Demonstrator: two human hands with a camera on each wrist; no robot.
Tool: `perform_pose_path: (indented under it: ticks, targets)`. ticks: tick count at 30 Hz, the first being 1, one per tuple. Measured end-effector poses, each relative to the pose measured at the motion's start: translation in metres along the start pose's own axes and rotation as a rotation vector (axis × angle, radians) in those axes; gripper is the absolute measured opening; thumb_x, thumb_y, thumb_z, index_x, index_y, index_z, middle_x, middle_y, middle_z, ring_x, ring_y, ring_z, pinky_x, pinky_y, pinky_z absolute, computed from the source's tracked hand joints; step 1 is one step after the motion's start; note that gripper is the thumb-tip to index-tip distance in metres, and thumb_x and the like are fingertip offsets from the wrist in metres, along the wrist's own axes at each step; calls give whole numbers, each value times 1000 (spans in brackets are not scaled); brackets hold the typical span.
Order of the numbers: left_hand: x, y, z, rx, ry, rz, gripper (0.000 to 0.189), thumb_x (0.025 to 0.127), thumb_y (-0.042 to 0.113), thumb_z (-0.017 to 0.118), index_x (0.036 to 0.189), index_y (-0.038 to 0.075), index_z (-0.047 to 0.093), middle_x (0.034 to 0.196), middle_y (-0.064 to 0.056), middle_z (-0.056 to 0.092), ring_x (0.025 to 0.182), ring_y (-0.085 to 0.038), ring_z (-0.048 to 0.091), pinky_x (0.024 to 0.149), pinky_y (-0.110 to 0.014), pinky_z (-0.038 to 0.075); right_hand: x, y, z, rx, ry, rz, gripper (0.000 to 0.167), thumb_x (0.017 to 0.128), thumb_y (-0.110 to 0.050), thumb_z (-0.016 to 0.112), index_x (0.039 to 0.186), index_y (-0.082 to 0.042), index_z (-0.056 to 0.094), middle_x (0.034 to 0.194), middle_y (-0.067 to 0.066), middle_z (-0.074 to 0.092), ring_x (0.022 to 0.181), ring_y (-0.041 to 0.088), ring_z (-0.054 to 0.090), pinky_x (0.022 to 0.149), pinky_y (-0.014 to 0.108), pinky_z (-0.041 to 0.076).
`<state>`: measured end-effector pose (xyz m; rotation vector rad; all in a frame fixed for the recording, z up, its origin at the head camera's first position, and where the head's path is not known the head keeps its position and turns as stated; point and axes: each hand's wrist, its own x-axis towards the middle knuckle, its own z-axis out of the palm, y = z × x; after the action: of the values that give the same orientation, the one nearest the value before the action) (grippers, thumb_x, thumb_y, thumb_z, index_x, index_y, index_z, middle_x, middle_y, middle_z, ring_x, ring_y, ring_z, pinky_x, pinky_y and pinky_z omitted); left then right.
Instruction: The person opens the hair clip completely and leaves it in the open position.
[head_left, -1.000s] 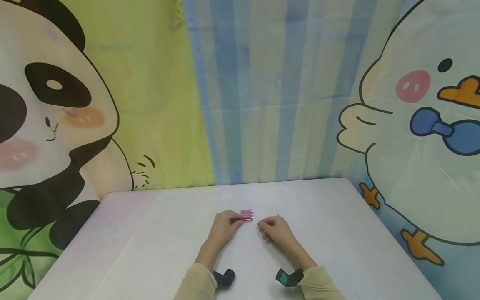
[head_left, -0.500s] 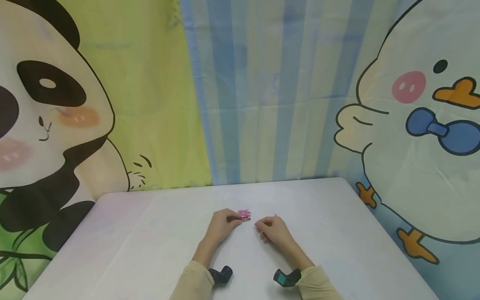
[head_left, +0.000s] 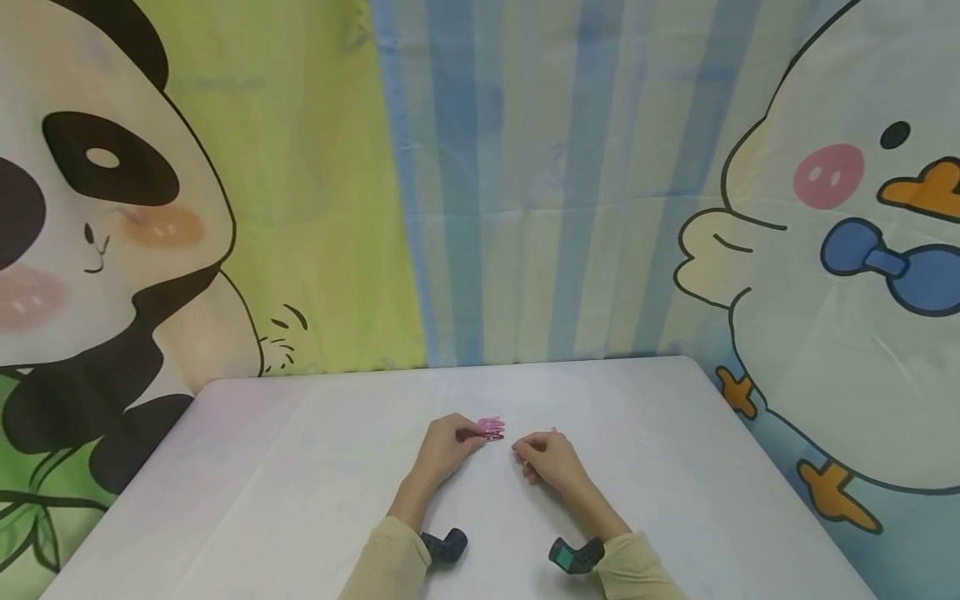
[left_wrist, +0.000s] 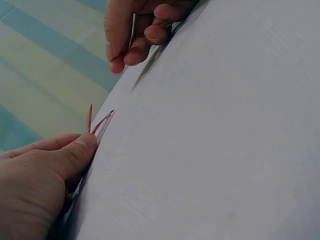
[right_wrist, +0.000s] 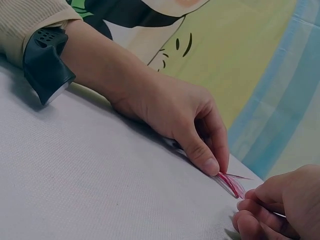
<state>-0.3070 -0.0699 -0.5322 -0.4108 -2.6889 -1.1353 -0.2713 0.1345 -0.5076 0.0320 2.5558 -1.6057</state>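
Note:
My left hand (head_left: 444,450) pinches a red hair clip (head_left: 495,436) between thumb and forefinger, low over the white table. In the left wrist view the hair clip (left_wrist: 102,122) stands spread into thin prongs, pointing away from the fingertips. Just beyond it in the head view lie pink pieces (head_left: 491,422) that look like more clips. To the right, my right hand (head_left: 551,458) has its fingers curled and thumb against forefinger. In the right wrist view the right fingertips are close to the clip's tip; nothing shows between them. A small pink bit (head_left: 554,430) peeks out behind the right hand.
The white table (head_left: 322,492) reaches back to a striped blue curtain (head_left: 517,208) and printed cloths with a panda and a white bird. A dark camera mount sits on the left wrist (head_left: 446,547) and another on the right (head_left: 576,556).
The whole head view shifts slightly with the camera. Both hands keep nearly the same pose, and the clip stays in the left hand.

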Motion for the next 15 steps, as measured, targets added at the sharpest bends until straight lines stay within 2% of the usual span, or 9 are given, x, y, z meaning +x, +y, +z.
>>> perform_pose_path:
  ticks: [15]
  targets:
    - [-1, 7, 0, 0, 33, -5, 9, 79, 21, 77, 88, 19, 75, 78, 9, 63, 69, -5, 52, 63, -21, 44, 0, 1, 0, -17, 4, -9, 22, 91, -24, 63, 97, -5, 71, 68, 1, 63, 53, 10, 57, 54, 25, 51]
